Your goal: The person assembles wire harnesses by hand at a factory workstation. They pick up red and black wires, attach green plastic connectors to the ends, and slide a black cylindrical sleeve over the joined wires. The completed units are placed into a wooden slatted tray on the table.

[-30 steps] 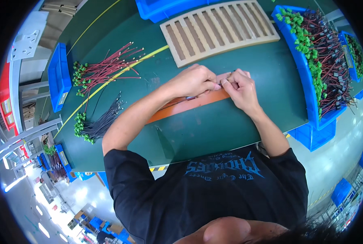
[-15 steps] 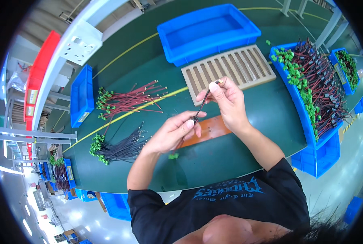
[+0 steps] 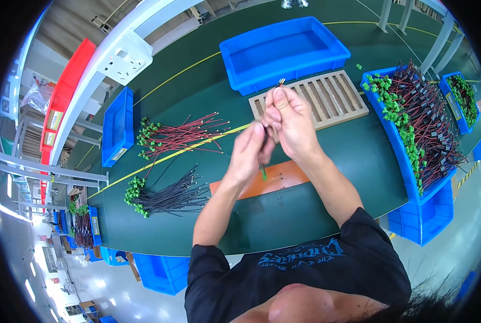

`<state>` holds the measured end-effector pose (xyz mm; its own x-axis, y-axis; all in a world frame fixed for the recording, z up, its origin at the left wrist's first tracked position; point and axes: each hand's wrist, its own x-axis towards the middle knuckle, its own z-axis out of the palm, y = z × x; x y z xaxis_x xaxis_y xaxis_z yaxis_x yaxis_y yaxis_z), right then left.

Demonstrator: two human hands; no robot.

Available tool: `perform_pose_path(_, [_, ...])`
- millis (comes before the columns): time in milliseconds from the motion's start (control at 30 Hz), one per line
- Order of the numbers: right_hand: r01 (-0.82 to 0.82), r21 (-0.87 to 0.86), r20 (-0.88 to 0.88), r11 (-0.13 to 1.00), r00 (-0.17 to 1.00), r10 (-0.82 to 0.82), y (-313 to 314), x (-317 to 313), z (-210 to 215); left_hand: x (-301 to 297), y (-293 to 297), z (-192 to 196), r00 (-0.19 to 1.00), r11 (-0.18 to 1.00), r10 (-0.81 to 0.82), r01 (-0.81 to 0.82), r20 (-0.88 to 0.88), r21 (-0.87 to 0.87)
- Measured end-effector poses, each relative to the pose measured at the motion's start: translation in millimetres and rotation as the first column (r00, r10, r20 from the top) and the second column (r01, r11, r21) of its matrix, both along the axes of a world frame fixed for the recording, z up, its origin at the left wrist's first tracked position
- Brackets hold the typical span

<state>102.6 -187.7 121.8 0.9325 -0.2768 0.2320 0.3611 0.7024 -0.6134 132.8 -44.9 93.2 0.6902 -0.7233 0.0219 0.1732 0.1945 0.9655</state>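
You've lifted both hands well up off the orange mat (image 3: 275, 177) since half a second ago — they were lower, just above it. Your right hand (image 3: 291, 121) now pinches the wire lead (image 3: 265, 153) near its bare metal tips, which stick out above your fingers against the slatted wooden tray (image 3: 332, 99) behind the mat. Your left hand (image 3: 248, 151) is closed on the same lead lower down, its green connector hanging just over the mat. The red-wire bundle (image 3: 178, 137) and black-wire bundle (image 3: 167, 196) left of the mat lie unchanged.
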Motion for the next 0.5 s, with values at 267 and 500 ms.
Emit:
perform_pose_path(267, [0.101,-0.213,-0.174,0.972,0.975,-0.14,-18,4,-5,-39,-36,-31,0.991,0.987,0.085,-0.098,-0.107,-0.127])
perform_pose_path(500, [0.114,-0.491,-0.051,0.864,0.986,-0.159,-34,-6,21,-35,-7,2,0.995,0.996,-0.074,0.071,0.067,0.052])
